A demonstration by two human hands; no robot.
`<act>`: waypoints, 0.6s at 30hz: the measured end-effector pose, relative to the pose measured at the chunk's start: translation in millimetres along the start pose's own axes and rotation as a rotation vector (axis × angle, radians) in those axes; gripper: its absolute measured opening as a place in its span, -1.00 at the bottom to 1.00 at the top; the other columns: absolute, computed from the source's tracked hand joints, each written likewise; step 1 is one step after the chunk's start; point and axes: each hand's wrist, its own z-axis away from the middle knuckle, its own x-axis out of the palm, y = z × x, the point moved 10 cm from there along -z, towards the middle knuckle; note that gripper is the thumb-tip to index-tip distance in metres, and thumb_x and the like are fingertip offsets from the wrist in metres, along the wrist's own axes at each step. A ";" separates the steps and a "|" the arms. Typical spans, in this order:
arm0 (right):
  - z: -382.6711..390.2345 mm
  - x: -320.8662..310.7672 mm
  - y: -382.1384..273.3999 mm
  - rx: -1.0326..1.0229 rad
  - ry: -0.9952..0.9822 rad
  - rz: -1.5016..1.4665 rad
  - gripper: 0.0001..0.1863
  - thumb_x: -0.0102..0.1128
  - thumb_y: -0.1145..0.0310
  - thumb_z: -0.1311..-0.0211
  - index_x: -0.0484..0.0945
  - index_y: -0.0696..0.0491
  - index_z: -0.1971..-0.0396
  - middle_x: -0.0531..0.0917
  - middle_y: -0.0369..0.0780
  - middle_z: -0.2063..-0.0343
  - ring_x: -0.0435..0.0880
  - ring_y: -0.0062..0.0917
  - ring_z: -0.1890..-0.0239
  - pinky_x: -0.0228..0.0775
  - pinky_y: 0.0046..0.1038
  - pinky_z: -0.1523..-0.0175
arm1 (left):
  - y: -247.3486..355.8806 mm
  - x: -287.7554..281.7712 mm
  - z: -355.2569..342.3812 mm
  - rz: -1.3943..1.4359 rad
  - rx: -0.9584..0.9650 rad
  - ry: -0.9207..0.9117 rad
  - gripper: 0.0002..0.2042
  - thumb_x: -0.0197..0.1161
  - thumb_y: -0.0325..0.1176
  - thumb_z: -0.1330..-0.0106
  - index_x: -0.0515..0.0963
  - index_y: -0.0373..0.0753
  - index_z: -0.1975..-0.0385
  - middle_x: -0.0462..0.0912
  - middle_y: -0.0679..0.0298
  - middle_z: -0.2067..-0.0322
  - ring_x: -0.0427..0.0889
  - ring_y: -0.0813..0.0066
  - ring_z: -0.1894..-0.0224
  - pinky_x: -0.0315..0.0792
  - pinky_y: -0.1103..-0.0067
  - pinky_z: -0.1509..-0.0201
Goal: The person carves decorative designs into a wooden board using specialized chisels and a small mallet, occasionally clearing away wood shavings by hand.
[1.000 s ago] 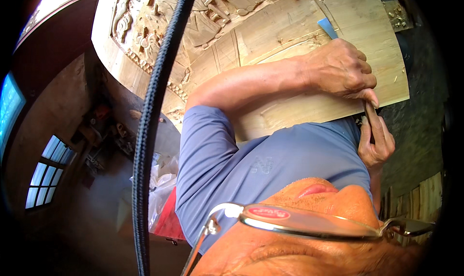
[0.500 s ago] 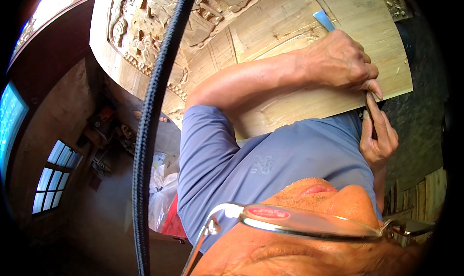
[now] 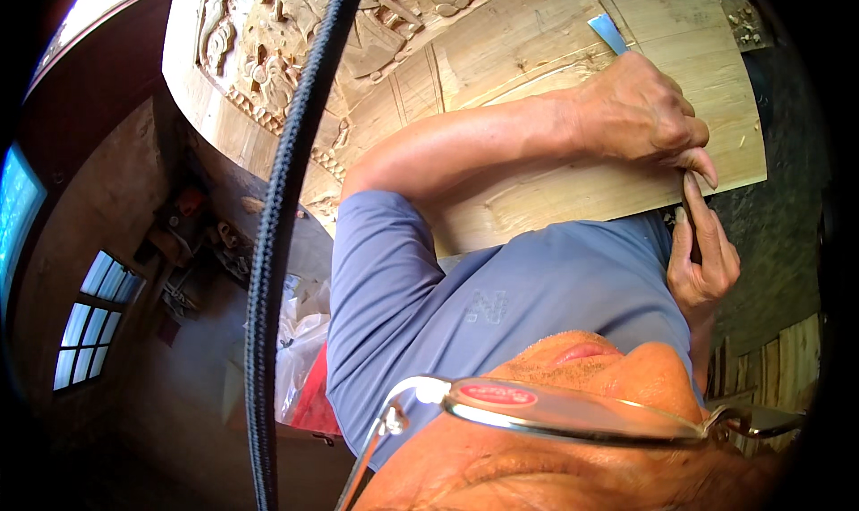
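Note:
My left forearm (image 3: 483,140) reaches across a large pale wooden board (image 3: 537,202). My left hand (image 3: 649,108) is closed in a fist around a chisel, its flat, bluish, shiny blade (image 3: 608,33) sticking out on the far side over the wood. The chisel's handle is hidden in the fist. Near the board's right front edge, my right hand (image 3: 705,265) has fingers and thumb drawn together just below my left thumb. A dark gap or dark thing shows between them; I cannot make out what it is.
Deep relief carving (image 3: 358,37) covers the board's far left part. A black braided cord (image 3: 279,216) hangs across the view. A clear plastic bag (image 3: 304,341) lies by something red (image 3: 315,408). Wooden slats (image 3: 778,368) stand at lower right; a barred window (image 3: 94,323) is left.
The view has shifted slightly, with the board and both hands appearing a little further right. Both hands keep the same pose, and the chisel stays in my left fist.

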 end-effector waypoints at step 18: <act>-6.4 14.7 7.0 -0.018 0.048 -0.051 -0.61 0.28 0.79 -0.28 0.65 0.34 -0.12 0.83 -0.05 0.00 0.85 -0.25 0.28 0.67 -0.32 0.20 | -14.4 -13.8 -4.3 -0.165 -0.121 0.110 -0.42 0.40 0.18 -0.36 0.51 -0.02 0.85 0.43 0.32 0.85 0.52 0.32 0.75 0.29 0.41 0.67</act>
